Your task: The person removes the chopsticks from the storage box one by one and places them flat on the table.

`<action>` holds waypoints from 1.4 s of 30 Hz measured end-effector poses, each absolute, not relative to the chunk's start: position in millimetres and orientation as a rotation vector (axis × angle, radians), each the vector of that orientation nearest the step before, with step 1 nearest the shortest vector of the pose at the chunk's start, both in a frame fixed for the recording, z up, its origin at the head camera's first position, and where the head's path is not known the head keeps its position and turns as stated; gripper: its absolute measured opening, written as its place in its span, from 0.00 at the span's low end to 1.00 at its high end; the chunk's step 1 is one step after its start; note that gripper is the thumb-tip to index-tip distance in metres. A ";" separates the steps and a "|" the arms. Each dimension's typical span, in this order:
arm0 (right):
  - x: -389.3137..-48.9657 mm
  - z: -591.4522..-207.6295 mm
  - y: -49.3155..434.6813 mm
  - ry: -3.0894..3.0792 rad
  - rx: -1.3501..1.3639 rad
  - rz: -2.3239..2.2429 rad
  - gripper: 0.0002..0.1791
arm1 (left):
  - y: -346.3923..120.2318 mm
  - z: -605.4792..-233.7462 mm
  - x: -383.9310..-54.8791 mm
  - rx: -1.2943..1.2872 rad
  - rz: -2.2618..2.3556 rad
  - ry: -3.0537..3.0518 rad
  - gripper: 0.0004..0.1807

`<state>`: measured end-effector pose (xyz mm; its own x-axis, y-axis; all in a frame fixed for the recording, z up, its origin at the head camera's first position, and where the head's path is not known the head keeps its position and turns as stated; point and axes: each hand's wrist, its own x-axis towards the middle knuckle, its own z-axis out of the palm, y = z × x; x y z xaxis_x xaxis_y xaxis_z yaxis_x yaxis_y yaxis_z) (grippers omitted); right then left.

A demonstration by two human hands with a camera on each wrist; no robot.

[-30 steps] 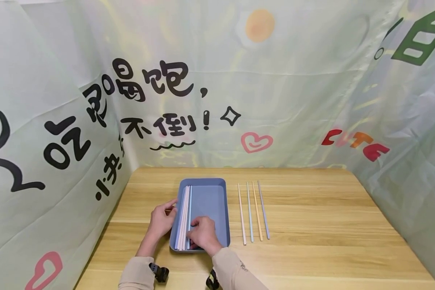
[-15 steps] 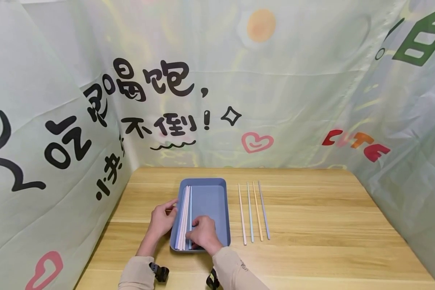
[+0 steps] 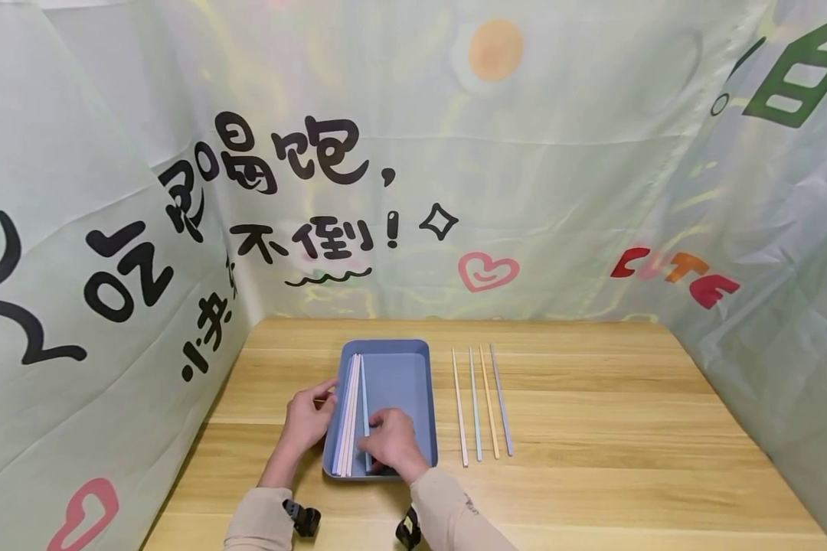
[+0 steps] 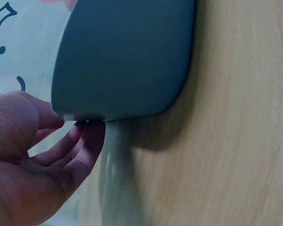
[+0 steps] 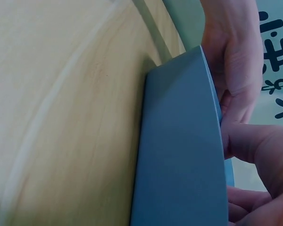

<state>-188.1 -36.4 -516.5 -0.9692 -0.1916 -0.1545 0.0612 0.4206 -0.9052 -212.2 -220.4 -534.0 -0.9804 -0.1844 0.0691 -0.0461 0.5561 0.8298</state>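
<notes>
In the head view a blue tray [image 3: 403, 383] sits on the table, with several pink and pale purple chopsticks [image 3: 348, 417] lying lengthwise along its left side. My right hand [image 3: 394, 440] reaches over the near part of the tray and pinches a light blue chopstick [image 3: 365, 394] near its close end. That chopstick slants, its far tip beside the others and its near end apart from them. My left hand [image 3: 310, 421] holds the tray's left side; the left wrist view has its fingertips [image 4: 95, 125] against the outer wall. The tray hides the chopsticks in both wrist views.
To the right of the tray, a pink chopstick [image 3: 459, 409], a light blue one, an orange chopstick [image 3: 489, 402] and a purple chopstick [image 3: 501, 402] lie apart, side by side on the wooden table [image 3: 606, 428]. Printed cloth [image 3: 558, 191] surrounds the table's back and sides.
The right hand has shifted slightly right, carrying the near end of the light blue chopstick away from the others in the tray. The left hand and the tray have stayed in place.
</notes>
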 end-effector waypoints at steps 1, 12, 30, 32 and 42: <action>-188.0 -515.4 -35.1 2.426 -0.106 -1.574 0.19 | -220.3 -533.9 -212.2 0.196 -1.401 -2.638 0.21; -188.5 -501.6 -20.7 2.272 -0.059 -1.681 0.23 | -219.6 -531.7 -211.4 0.189 -1.389 -2.621 0.21; -199.4 -486.1 16.6 2.370 -0.018 -1.701 0.23 | -218.9 -532.6 -210.3 0.185 -1.383 -2.636 0.21; -200.5 -485.7 21.0 2.363 -0.006 -1.714 0.23 | -218.8 -532.3 -210.2 0.186 -1.386 -2.637 0.21; -202.2 -482.5 39.7 2.331 0.064 -1.758 0.26 | -218.3 -532.3 -209.9 0.195 -1.390 -2.638 0.21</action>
<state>-202.2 39.7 -482.5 -0.9747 -0.0972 -0.2011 0.1666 0.2831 -0.9445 -209.9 -218.3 -532.3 -0.9799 -0.1853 0.0742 -0.0436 0.5614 0.8264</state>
